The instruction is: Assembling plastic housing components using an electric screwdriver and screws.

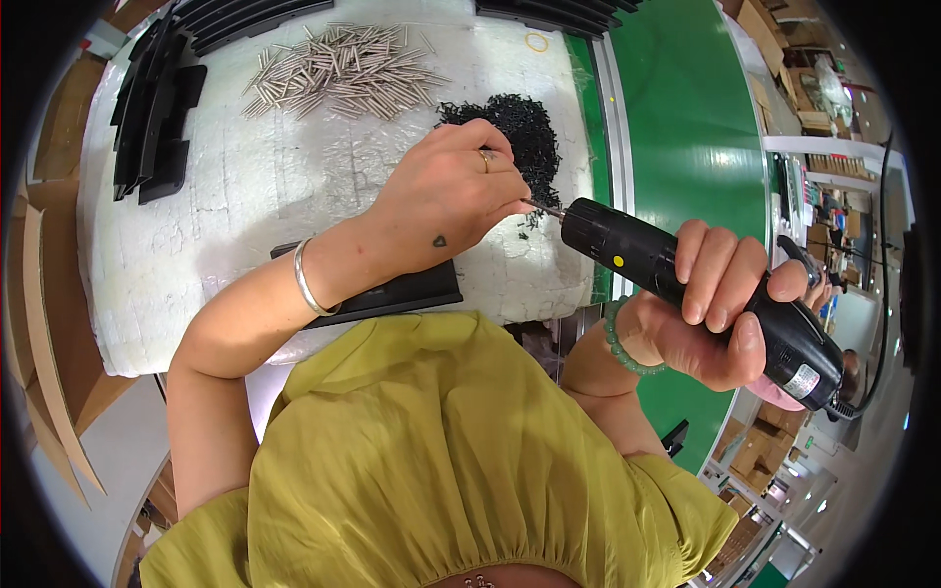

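An electric screwdriver (627, 245) with a black body lies in my right hand (720, 304), its fingers wrapped round the grip. The tool points left, and its thin metal bit (545, 207) reaches to the fingertips of my left hand (456, 181). Those fingers are pinched together; whatever is between them is hidden. Just beyond my left hand is a heap of small black screws (529, 132). Farther back lies a pile of slim silver metal pins (343, 73). A flat black part (402, 292) rests near my body, partly covered by my left forearm.
White padded wrap (245, 206) covers the work surface. Black ribbed parts stand at the left (152, 127) and along the back (245, 22). A green belt or tabletop (686, 108) runs along the right. Cardboard (49, 333) leans at far left. The tool's cable (882, 323) trails right.
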The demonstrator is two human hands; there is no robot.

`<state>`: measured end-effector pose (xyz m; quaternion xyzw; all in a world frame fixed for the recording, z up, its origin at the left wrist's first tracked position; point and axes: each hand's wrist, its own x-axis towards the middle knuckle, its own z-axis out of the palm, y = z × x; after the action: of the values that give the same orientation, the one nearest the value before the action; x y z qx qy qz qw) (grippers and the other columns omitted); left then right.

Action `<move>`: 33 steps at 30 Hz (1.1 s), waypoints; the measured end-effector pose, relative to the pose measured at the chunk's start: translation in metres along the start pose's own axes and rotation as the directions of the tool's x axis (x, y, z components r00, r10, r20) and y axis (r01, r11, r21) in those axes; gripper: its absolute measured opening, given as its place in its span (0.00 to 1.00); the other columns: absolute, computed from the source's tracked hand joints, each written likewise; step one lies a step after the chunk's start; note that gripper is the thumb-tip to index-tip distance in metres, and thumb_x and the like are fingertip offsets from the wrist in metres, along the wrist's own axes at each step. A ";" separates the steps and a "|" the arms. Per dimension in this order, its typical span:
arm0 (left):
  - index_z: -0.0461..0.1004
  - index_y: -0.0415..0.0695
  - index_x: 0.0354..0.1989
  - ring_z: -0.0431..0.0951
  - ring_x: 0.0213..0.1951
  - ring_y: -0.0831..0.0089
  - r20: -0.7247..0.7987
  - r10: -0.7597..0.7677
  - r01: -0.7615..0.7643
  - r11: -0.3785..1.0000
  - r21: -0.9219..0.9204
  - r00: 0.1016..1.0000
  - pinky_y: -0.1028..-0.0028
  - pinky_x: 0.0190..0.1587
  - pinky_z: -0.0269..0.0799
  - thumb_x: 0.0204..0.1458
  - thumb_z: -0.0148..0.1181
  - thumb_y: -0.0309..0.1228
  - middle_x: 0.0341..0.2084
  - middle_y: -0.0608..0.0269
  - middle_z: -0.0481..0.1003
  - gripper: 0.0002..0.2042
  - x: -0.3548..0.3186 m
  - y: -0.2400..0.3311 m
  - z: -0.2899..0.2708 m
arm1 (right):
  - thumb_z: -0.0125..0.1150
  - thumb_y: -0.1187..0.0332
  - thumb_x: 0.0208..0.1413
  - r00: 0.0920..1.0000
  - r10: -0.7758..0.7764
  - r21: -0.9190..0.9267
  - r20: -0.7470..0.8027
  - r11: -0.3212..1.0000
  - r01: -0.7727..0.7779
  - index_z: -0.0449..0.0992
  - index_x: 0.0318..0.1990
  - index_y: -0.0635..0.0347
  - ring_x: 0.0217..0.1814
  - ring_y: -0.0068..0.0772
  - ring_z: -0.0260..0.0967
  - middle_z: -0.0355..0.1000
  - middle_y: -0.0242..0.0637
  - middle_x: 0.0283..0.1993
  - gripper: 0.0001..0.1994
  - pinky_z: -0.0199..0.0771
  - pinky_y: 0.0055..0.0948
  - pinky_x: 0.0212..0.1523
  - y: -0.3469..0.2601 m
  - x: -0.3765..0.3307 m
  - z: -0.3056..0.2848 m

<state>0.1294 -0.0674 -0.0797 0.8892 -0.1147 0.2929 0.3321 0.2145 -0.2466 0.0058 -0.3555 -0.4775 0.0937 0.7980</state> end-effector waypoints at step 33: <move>0.74 0.42 0.26 0.71 0.33 0.65 0.049 -0.265 0.229 0.900 0.370 0.963 0.69 0.36 0.70 0.39 0.62 0.24 0.23 0.65 0.72 0.05 -0.055 -0.027 -0.088 | 0.55 0.73 0.47 0.991 0.112 0.020 0.069 0.993 -0.113 0.58 0.41 0.54 0.16 0.25 0.60 0.63 0.30 0.19 0.15 0.61 0.28 0.22 0.020 -0.009 0.037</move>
<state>0.0571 0.0117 -0.0735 0.9556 0.0386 0.2205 0.1915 0.1834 -0.2187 -0.0030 -0.3689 -0.4822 0.1563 0.7791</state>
